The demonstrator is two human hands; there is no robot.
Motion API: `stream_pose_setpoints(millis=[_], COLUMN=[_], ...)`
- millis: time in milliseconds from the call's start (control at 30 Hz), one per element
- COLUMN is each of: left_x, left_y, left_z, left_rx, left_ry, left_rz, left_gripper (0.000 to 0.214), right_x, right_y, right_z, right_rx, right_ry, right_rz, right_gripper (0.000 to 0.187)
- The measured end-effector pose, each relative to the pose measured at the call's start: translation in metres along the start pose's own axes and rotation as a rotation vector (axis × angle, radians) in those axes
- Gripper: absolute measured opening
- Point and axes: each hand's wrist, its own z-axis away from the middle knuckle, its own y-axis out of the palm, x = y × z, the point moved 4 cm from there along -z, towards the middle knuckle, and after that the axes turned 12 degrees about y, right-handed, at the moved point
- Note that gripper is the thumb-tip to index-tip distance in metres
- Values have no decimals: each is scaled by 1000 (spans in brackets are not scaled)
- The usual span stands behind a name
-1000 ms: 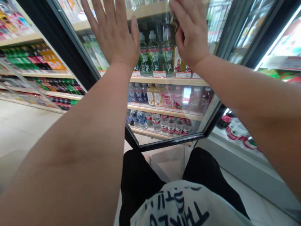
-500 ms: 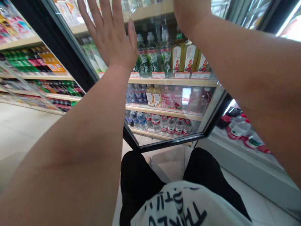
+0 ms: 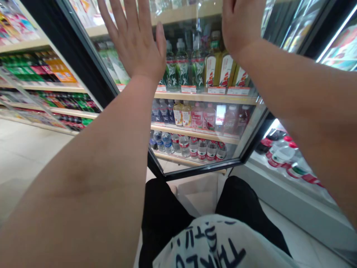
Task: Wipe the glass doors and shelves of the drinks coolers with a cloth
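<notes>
The head camera is showing both bare hands raised at a glass door point(image 3: 203, 170), which is standing tilted across the view in front of the person, with a dark frame running along its bottom edge. The left hand point(image 3: 136, 46) is holding its fingers and thumb spread wide, palm toward the glass, on the left part of the door. The right hand point(image 3: 244, 22) is sitting higher and farther right; its fingers are running out past the top of the view, so I cannot tell whether it is gripping something or lying flat. Green bottles point(image 3: 182, 67) are showing in the glass between the two arms, and water bottles point(image 3: 184, 146) are lining the lowest shelf there. Handling the door well is, in my judgement, depending on the left palm: it should be bearing evenly, so that the door is staying steady while the right hand is working. Leaning hard on one side would be risking a swing. The black trousers point(image 3: 160, 193) are showing at the knees, just by the bottom of the frame, so the person should be minding that edge and letting the arms, not the legs, be guiding the door.
</notes>
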Motion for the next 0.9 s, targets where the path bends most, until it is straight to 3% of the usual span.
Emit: stream_pose_setpoints(millis=[133,200,333,467,600,733,800,900], left_x=[0,2,2,-1,-3,-3,-3,-1], left_y=[3,5,3,-3,-5,-3,-2,-2], left_z=[-4,-6,-5,-1,-1,-2,-2,-3], left_rx=[23,25,-19,-45,-32,-14,-38,-53], left_ry=[-5,-15,-2,13,-16,-2,3,-17], left_rz=[-90,-68,33,38,-61,-97,-82,-52], left_gripper=[63,67,66,63,64,69,68,67], right_x=[15,22,6,-4,-1,9,13,23], right_y=[3,-1,-6,9,12,9,8,15], right_z=[26,29,21,61,94,72,59,66], right_rx=[119,176,101,7,2,78,-12,-79], right_ry=[-266,-339,-182,-399,-361,-400,-319,-238], right_rz=[283,282,206,180,138,158,164,156], right_gripper=[73,70,54,59,56,55,57,61])
